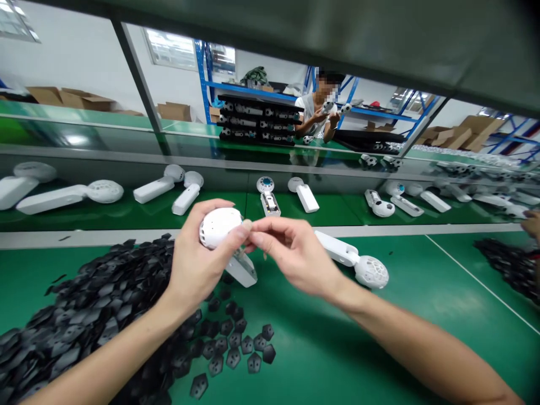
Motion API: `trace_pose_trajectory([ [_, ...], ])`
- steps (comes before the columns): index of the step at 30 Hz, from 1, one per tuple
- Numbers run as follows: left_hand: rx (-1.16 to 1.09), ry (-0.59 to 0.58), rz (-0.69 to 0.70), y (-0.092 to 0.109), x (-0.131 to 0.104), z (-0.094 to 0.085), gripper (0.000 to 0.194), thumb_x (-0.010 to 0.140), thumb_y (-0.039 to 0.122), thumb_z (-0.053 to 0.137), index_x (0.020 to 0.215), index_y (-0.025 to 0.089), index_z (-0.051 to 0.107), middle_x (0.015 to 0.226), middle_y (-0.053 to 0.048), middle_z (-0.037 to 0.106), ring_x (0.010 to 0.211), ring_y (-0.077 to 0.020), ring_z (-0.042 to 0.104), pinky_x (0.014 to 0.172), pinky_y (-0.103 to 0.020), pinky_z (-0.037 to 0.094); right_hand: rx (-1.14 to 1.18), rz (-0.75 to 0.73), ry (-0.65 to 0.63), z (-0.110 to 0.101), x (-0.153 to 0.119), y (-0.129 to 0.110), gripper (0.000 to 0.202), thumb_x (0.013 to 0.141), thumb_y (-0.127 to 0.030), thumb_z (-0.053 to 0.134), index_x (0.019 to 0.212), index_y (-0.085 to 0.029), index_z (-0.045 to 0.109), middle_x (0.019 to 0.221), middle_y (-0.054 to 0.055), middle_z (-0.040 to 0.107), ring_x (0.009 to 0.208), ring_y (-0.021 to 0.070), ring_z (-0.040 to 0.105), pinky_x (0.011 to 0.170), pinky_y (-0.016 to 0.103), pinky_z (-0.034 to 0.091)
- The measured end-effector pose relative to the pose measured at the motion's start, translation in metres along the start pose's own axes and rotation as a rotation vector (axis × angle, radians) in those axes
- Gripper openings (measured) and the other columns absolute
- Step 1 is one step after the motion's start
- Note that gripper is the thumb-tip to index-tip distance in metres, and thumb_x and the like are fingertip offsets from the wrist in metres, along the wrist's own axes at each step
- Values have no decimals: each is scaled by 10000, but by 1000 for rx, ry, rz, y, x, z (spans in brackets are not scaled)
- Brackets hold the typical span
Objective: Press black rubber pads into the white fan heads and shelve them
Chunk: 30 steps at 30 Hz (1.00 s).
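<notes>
My left hand (196, 259) is wrapped around the round white head (219, 226) of a plastic device. Its rectangular body (242, 270) hangs below, tilted. At the right edge of that head, my right hand (291, 247) pinches with thumb and forefinger, close to my left thumb. Whatever lies between those right fingertips is too small or hidden to make out. Beneath and left of my hands spreads a big heap of black pentagon-shaped pieces (101, 298), with several loose ones (234, 340) on the green tabletop (320, 349).
Another white device with a latticed ball head (371, 271) lies right of my hands. Similar devices (185, 194) line a green ledge ahead. A co-worker (318, 112) across the bench holds ball-shaped parts. Another person's hand (532, 225) shows at right, near a second black heap (510, 267).
</notes>
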<state>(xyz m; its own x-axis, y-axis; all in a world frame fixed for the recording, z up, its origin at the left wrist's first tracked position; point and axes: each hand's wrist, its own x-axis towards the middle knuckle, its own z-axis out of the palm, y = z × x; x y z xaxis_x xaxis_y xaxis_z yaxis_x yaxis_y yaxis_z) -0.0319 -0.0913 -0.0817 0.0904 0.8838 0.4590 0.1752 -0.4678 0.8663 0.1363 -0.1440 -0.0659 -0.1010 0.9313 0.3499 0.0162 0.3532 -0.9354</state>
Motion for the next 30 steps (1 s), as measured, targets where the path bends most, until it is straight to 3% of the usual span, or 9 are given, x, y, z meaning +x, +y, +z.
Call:
trace_pose_trajectory([
  [4,-57,12,25,-8,5,-1,383,845,497,810,1087,226,690,945,-36,725,751,-194,672,651,-301,535,-179,72,-49,-19,1,-10,157,980,-306,709,1072,-194,767,963,21,821,761,158,763,735,280,590],
  [6,-87,-19,5,-10,6,-1,391,861,508,806,1104,228,685,933,-35,723,738,-201,675,654,-315,538,-365,166,-139,-20,-2,-5,121,997,-258,687,961,-193,783,835,0,810,660,147,740,656,271,545],
  [8,-77,-26,-10,-9,7,-1,408,853,516,813,1110,225,690,921,-32,714,720,-203,677,649,-320,543,-577,209,-308,-13,-8,5,167,994,-211,704,854,-198,793,738,-16,791,626,151,725,623,279,481],
  [14,-71,65,-12,-7,12,1,449,747,442,882,1087,215,696,863,-12,688,665,-180,652,571,-277,504,-1047,26,-581,15,-23,30,97,1035,-262,729,1044,-228,820,1061,17,835,951,225,768,628,331,340],
  [18,-102,83,-13,-12,15,0,457,754,402,890,1109,204,682,850,-11,691,668,-172,657,554,-260,479,-1210,-111,-720,22,-25,31,158,1066,-315,693,1061,-196,796,1030,20,811,938,217,741,649,364,350],
  [21,-123,64,-27,-14,18,-1,464,759,419,906,1106,214,676,855,-7,682,678,-175,672,550,-261,478,-1319,-286,-775,25,-25,31,130,1057,-199,676,983,-170,779,958,38,788,895,215,718,683,371,385],
  [25,-154,-11,-41,-12,22,-4,418,826,523,869,1047,232,667,885,-10,675,698,-176,684,558,-261,502,-1377,-470,-779,33,-26,36,243,1023,-33,576,900,-145,753,837,76,741,831,224,702,686,363,428],
  [30,-111,-129,-98,-9,30,-15,434,774,517,902,1004,239,662,836,-5,673,676,-196,706,562,-264,549,-1269,-418,-675,32,-22,39,190,1003,-43,629,886,-131,750,826,93,772,792,233,733,680,342,502],
])
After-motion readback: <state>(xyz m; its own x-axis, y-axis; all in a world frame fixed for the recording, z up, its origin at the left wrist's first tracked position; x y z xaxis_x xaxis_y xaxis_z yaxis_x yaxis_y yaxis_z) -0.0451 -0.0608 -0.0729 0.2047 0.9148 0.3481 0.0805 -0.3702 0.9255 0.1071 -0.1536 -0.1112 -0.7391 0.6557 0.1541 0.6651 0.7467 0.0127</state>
